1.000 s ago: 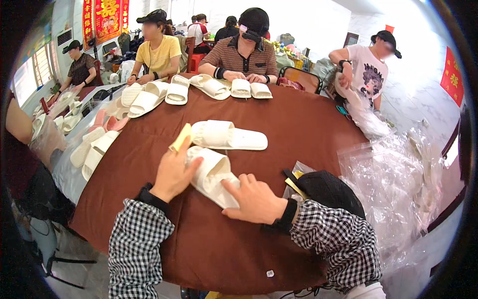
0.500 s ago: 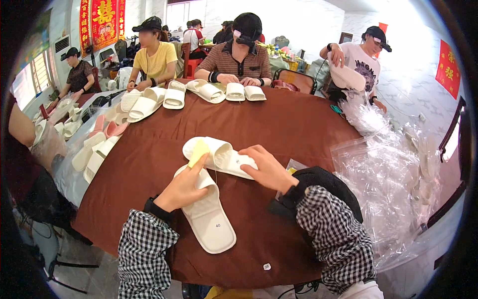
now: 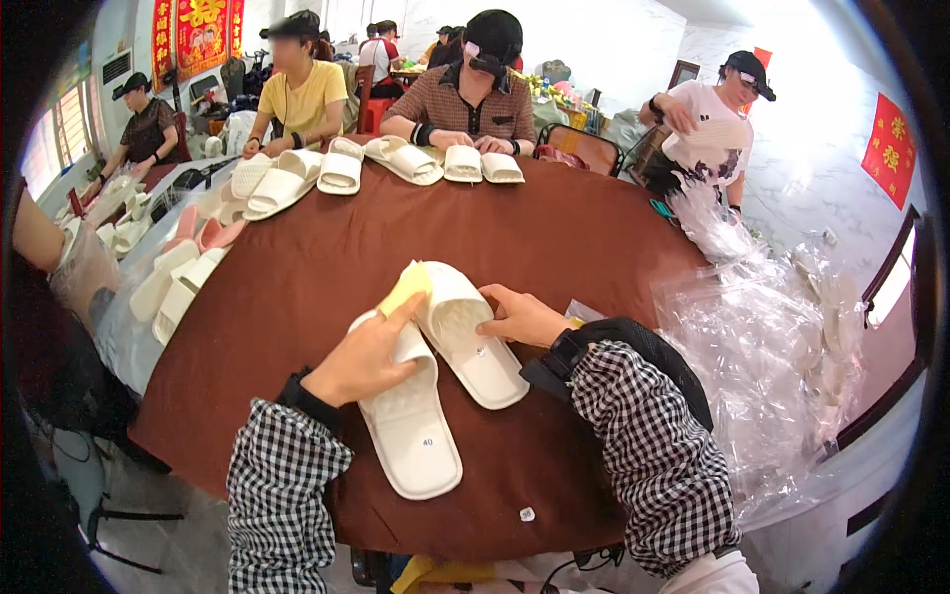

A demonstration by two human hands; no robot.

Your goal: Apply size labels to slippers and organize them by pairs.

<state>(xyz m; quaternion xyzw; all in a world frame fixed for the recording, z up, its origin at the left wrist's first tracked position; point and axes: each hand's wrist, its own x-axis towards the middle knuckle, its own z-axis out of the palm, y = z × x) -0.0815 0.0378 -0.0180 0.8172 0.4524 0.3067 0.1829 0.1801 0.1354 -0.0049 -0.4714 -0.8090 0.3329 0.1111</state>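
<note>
Two white open-toed slippers lie before me on the brown tablecloth, toe strap away from me. My left hand (image 3: 361, 358) pinches a thin yellow piece (image 3: 407, 288), whose material I cannot tell, and lies over the strap of the left slipper (image 3: 416, 436). That strap is mostly hidden by the hand. With thumb and fingers, my right hand (image 3: 526, 316) grips the outer edge of the right slipper (image 3: 485, 366). A small round sticker sits on each insole. Another small white tag (image 3: 526, 515) lies by the near table edge.
Several white slippers (image 3: 341, 168) line the far edge, near a person in brown. More, with a pink pair (image 3: 218, 234), are at the left. Clear plastic bags (image 3: 732, 376) heap up at the right. A black cap-like item (image 3: 648, 361) lies beside my right forearm.
The right slipper has swung from slanting across to lying nearly parallel with the left one. My right hand turned it and now holds its side edge. The left hand keeps the yellow piece.
</note>
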